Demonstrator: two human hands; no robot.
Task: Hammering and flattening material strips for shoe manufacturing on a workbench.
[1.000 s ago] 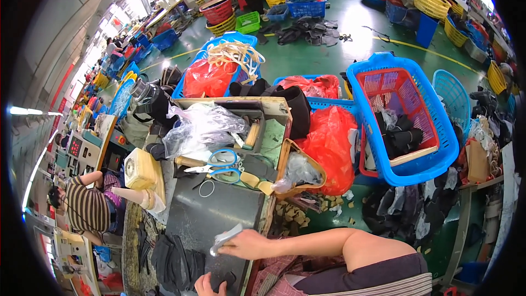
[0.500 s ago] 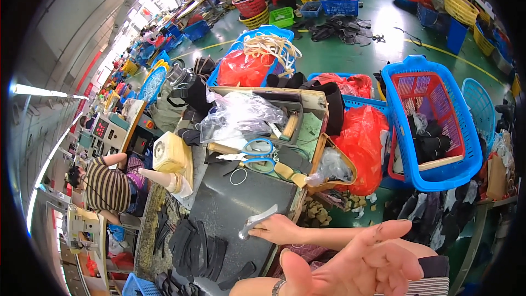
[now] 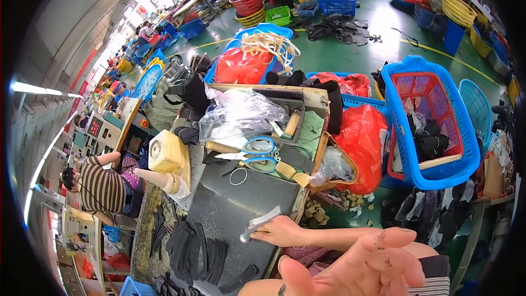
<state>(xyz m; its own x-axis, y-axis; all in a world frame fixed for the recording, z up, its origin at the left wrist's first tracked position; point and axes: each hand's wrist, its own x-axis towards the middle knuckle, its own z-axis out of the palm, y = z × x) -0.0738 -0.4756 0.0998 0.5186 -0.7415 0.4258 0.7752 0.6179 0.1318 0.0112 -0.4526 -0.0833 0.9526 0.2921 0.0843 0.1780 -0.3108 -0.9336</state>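
Observation:
My right hand [image 3: 278, 232] grips a silver metal hammer [image 3: 260, 223] over a dark, worn work board [image 3: 241, 203]. Its rounded face points to the lower left; the handle is hidden in my fingers. Close to the camera, my left hand [image 3: 356, 271] is held palm up, its thumb apart and the fingers loosely bent, with nothing visible in it. Black fabric strips [image 3: 194, 252] lie in a pile on the board, left of the hammer. Farther back are blue-handled scissors [image 3: 258, 155], a white ring [image 3: 238, 176] and yellowish blocks [image 3: 292, 174].
A tray with clear plastic bags [image 3: 244, 115] stands behind the scissors. On the right are a red bag [image 3: 360, 148] and a blue basket [image 3: 472, 153]. A thread cone [image 3: 159, 180] stands at the left, near a seated person in a striped shirt [image 3: 101, 187].
The view has shifted slightly. My right hand keeps its grip on the hammer over nearly the same spot. My left hand stays palm up, its fingers slightly shifted.

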